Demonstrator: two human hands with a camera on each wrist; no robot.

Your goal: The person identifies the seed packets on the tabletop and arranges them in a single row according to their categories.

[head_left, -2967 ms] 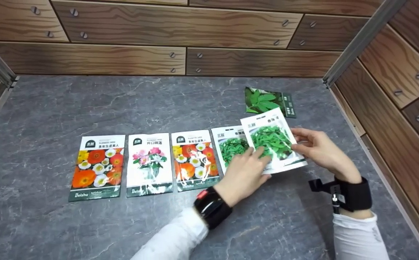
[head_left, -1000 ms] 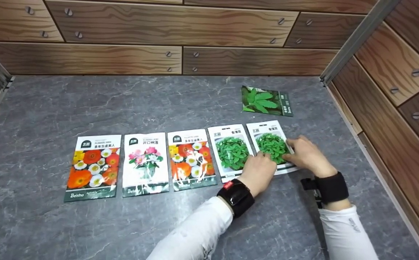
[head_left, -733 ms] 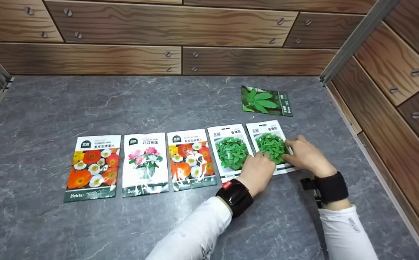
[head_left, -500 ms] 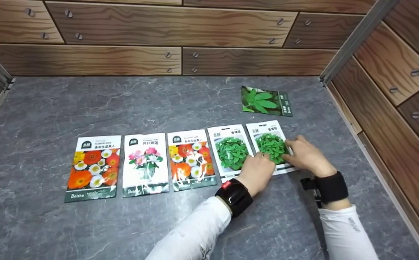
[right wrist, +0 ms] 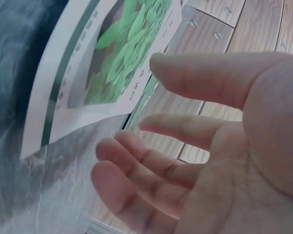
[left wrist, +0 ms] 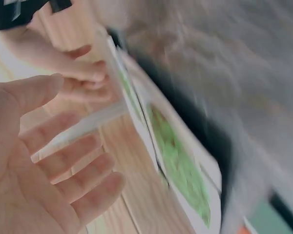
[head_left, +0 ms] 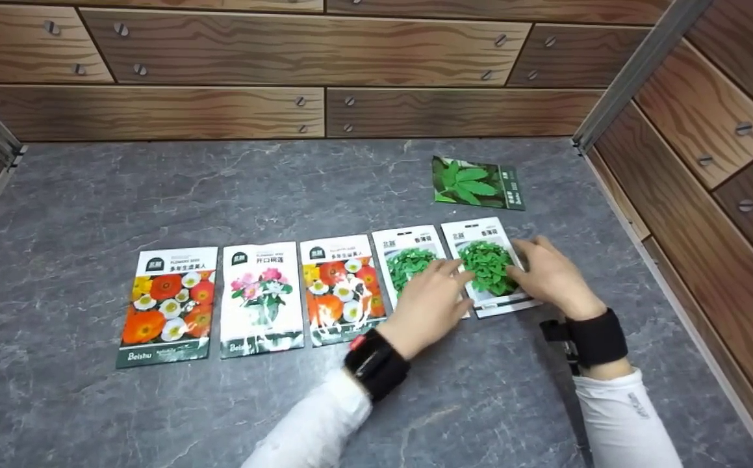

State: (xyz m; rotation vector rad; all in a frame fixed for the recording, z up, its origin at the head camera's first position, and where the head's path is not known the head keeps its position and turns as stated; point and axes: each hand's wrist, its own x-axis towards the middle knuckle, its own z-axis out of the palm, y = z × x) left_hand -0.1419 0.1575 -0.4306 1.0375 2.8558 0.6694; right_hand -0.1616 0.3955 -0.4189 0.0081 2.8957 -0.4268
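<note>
Two white seed packets with green leafy pictures lie side by side at the right end of a row. My left hand (head_left: 431, 305) hovers over the lower part of the left one (head_left: 407, 261), covering some of it. In the left wrist view that hand (left wrist: 53, 156) has its fingers spread and holds nothing. Beside the right edge of the rightmost packet (head_left: 485, 266) is my right hand (head_left: 555, 276), thumb and fingertips near that edge. The right wrist view shows this hand (right wrist: 205, 141) with loose fingers and nothing gripped; whether it touches the packet I cannot tell.
Leftward in the row are a pink-flower packet (head_left: 261, 299) and two orange-flower packets (head_left: 168, 305), one on each side of it. A dark green leaf packet (head_left: 478, 182) lies sideways behind. Wood-patterned walls (head_left: 298, 52) border the grey marbled tabletop (head_left: 220, 188).
The rightmost packet, tilted in both hands earlier, now lies flat in the row. My left hand has just moved left off its lower edge, fingers opening; the right hand has hardly moved since.
</note>
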